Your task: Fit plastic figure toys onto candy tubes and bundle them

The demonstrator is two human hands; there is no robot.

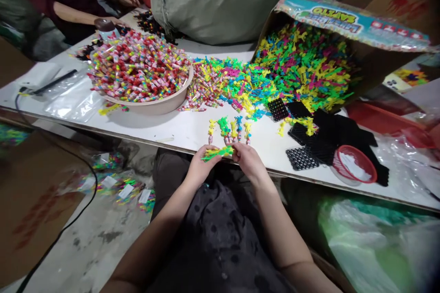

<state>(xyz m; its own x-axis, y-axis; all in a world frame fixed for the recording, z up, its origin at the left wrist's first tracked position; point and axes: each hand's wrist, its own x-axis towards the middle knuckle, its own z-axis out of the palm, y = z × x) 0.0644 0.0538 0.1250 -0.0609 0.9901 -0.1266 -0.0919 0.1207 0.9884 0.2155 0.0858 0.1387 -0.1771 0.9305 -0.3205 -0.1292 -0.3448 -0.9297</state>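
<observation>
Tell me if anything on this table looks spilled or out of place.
Yes. The cardboard box lies tipped on its side, and bright plastic toys lie spilled from it across the table. Sweets also lie outside the heaped bowl.

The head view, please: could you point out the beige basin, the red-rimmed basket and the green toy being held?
beige basin (161, 106), head view, on its bare front wall.
red-rimmed basket (352, 146), head view, on its far rim.
green toy (218, 152), head view, on its exposed middle.
</observation>
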